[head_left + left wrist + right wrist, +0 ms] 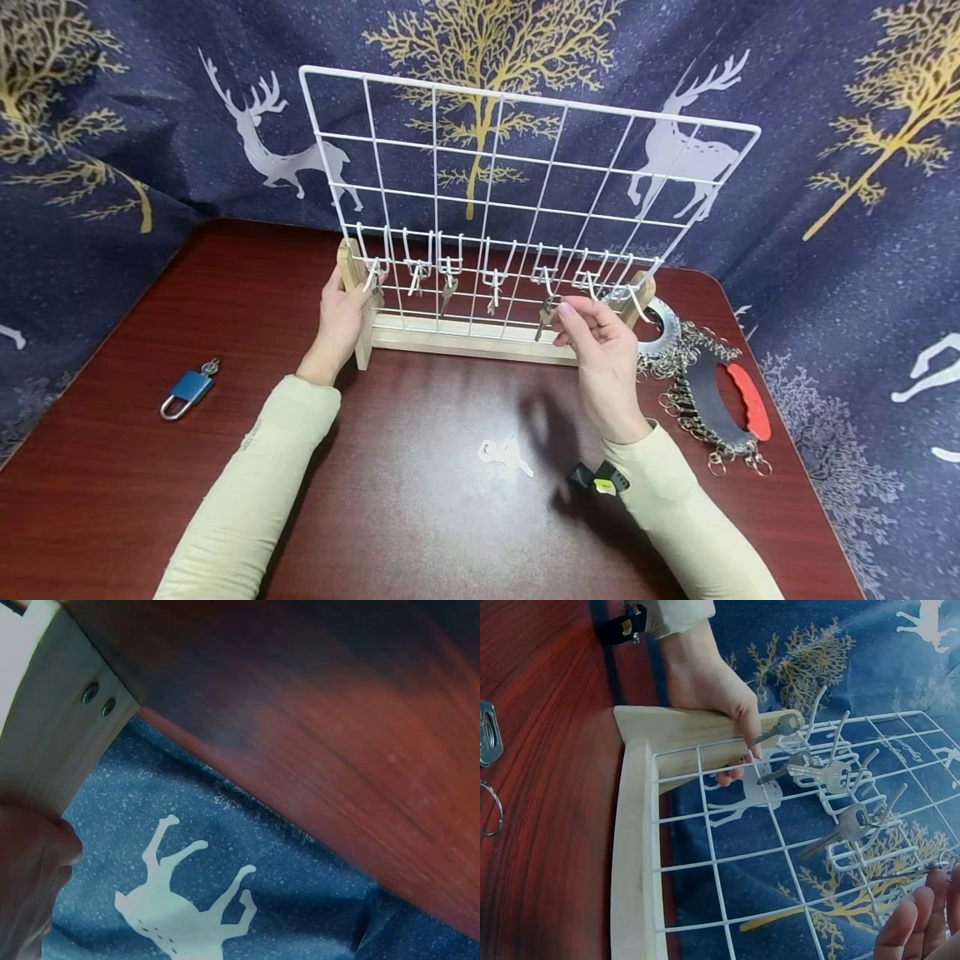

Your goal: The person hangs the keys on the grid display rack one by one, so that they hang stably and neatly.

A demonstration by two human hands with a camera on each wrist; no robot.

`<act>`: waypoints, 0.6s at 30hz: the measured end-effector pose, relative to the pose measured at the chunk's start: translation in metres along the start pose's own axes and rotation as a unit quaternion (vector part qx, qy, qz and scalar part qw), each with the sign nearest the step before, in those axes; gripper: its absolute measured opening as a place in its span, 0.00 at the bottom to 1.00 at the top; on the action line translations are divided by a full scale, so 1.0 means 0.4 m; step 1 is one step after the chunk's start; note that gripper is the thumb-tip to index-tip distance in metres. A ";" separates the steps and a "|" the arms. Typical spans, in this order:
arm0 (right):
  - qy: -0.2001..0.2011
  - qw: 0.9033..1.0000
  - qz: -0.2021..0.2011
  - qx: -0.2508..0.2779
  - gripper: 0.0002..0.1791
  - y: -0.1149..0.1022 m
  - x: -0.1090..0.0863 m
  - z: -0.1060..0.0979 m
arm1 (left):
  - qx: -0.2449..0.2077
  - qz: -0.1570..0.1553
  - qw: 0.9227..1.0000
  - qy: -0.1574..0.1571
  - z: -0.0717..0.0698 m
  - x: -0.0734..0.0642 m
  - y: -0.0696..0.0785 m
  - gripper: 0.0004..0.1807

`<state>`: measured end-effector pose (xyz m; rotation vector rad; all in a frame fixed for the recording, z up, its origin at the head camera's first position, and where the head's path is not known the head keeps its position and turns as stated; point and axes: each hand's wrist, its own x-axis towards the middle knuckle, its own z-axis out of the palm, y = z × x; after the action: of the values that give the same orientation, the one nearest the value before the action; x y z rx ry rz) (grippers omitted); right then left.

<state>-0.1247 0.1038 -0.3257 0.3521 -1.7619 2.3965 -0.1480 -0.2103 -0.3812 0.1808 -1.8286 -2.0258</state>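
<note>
A white wire grid rack stands on a wooden base, with several hooks along its lower part. My left hand grips the wooden side post at the rack's left end; in the left wrist view that post shows two screws. With thumb and fingertips, my right hand pinches a key by its top at a hook right of the middle. The right wrist view shows its fingers at the key's ring. Other keys hang from the hooks to the left.
Near the table's front middle lies a bright, glare-washed bunch of keys. A blue padlock with a small key ring lies at the left. On the right are a red-handled dark holder edged with many rings and a silvery ring-shaped piece.
</note>
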 end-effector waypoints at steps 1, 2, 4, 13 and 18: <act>0.001 1.000 0.002 0.002 0.09 0.000 0.001 0.000 | -0.001 0.000 1.000 -0.001 0.000 0.000 0.000 0.11; 0.001 1.000 0.004 0.002 0.08 0.000 0.002 0.000 | 0.000 0.000 1.000 -0.002 0.000 0.000 0.000 0.10; 0.002 1.000 0.007 0.004 0.07 -0.001 0.003 0.001 | 0.002 -0.001 1.000 -0.002 -0.001 0.000 0.000 0.10; 0.007 1.000 0.012 0.009 0.04 -0.002 0.007 0.003 | 0.001 -0.011 1.000 -0.004 -0.002 -0.003 0.002 0.12; 0.006 1.000 0.021 0.008 0.04 -0.001 0.007 0.003 | 0.000 -0.015 1.000 -0.004 -0.003 -0.003 0.000 0.13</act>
<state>-0.1273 0.1026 -0.3240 0.3065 -1.7635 2.4368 -0.1463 -0.2109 -0.3815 0.2030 -1.8416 -2.0491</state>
